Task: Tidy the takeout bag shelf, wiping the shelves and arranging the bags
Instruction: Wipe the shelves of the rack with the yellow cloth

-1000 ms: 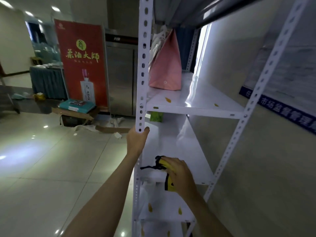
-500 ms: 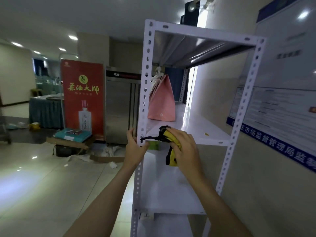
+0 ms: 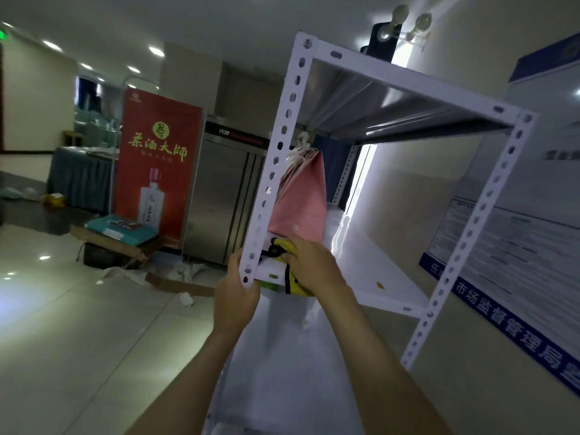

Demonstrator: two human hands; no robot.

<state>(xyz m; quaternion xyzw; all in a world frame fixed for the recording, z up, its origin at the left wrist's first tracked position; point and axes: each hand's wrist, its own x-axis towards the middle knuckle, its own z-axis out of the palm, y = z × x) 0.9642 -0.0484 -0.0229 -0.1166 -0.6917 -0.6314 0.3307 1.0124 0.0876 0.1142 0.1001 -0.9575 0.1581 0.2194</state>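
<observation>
White perforated metal shelf rack (image 3: 485, 211) stands w/ pink paper takeout bag (image 3: 301, 199) upright on upper shelf, left rear. Left hand (image 3: 235, 296), fingers wrapped round front-left post. Right hand (image 3: 317, 265), fingers curled, presses yellow-and-black cloth (image 3: 290, 279) on shelf's front edge, just below bag.

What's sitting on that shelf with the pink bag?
The pink bag stands on the shelf, with a small yellow scrap nearer. The right hand presses a yellow cloth there, hiding what's beneath.

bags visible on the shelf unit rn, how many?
1. A pink paper bag stands at the front left of the upper shelf, just behind the yellow cloth. Others may be hidden behind the arms.
</observation>
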